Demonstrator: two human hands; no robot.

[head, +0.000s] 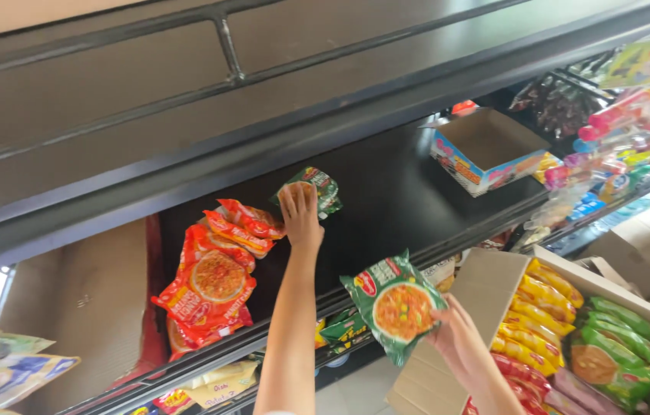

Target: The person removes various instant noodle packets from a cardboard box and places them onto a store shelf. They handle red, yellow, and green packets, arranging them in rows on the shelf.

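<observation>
My left hand point(300, 213) reaches up onto a dark shelf point(394, 192) and presses a green noodle packet point(323, 188) against the back of it. Just left of that hand lies a pile of red noodle packets point(213, 277). Lower down, my right hand point(454, 332) grips another green noodle packet point(396, 303) by its right edge, held in the air over the shelf's front rail. Right beside this hand stands an open cardboard box point(486, 288) filled with yellow, green and red packets.
An open, empty printed carton point(486, 150) sits on the shelf at the right. Hanging snack strips and sweets point(625, 131) crowd the far right. More packets lie on the shelf below point(217, 384) and at the left edge point(2, 373). A brown board point(87, 300) leans at the left.
</observation>
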